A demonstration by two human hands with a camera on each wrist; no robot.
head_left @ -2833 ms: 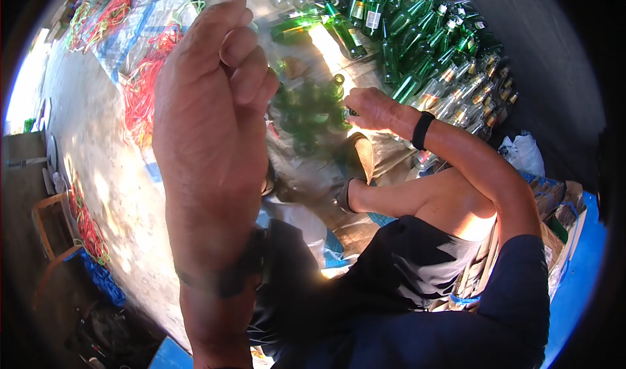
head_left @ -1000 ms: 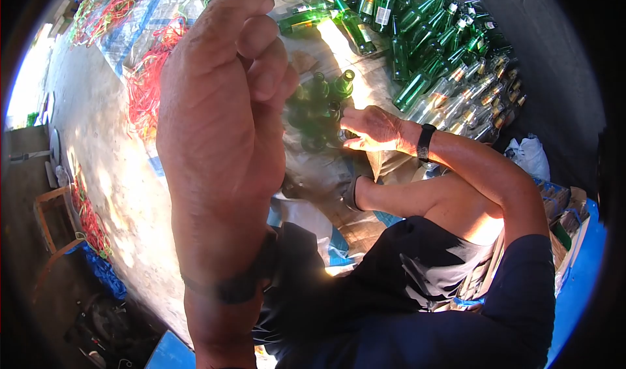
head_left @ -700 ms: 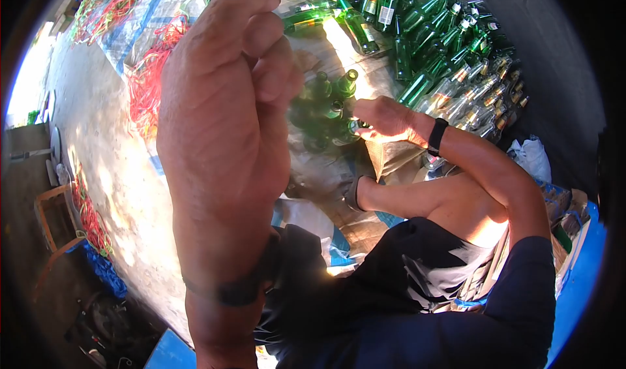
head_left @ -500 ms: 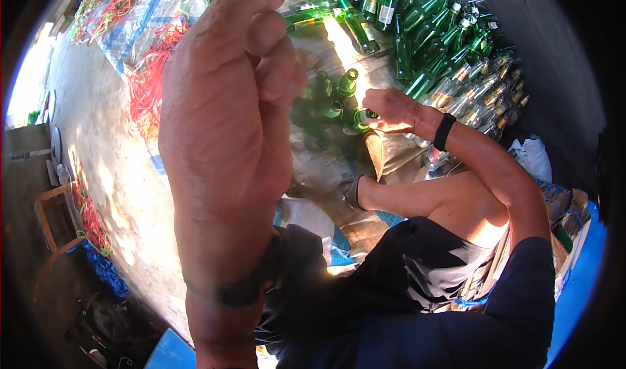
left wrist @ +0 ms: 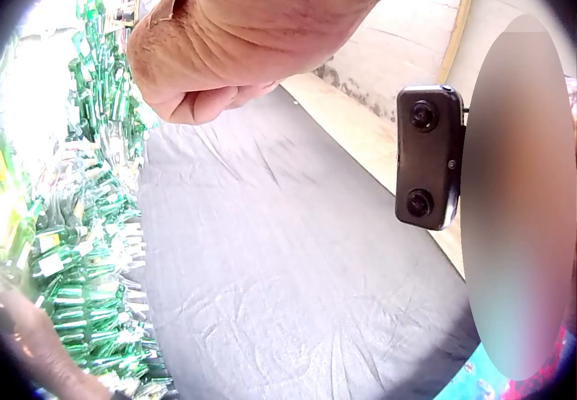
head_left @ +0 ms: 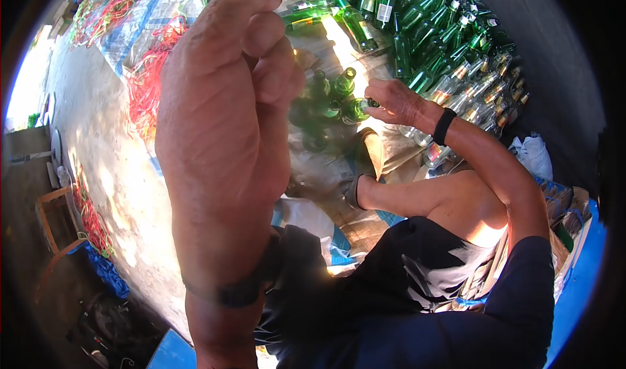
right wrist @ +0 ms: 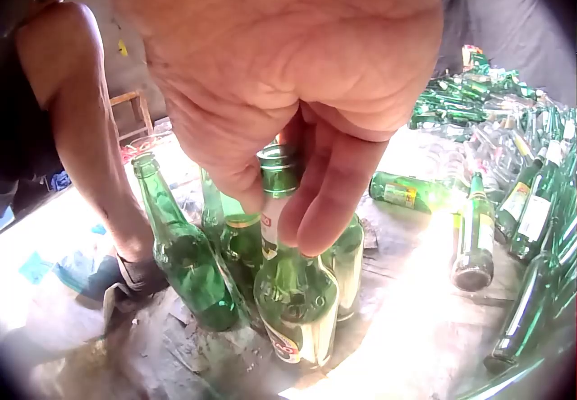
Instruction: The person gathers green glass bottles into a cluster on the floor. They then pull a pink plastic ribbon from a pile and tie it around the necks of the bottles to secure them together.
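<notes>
My right hand (head_left: 396,101) grips the neck of a green bottle (head_left: 354,112). In the right wrist view, the fingers and thumb of that hand (right wrist: 288,66) pinch the neck of the labelled bottle (right wrist: 297,305), which stands close against other upright green bottles (right wrist: 194,269). My left hand (head_left: 218,108) is raised close to the head camera, fingers curled, with nothing visible in it; it hides part of the upright group. The left wrist view shows this hand (left wrist: 243,35) with its fingers folded, above a grey sheet (left wrist: 261,238).
A heap of green and clear bottles (head_left: 430,36) lies at the upper right, with a white bag (head_left: 531,157) below it. Red string bundles (head_left: 147,85) lie at the left. A bent leg (head_left: 417,196) extends beside the upright bottles. One bottle (head_left: 355,26) lies above them.
My right hand has moved up and to the right in the head view, and the gripped bottle has shifted up beside the upright group. My left hand stays raised, nearly still over the last second.
</notes>
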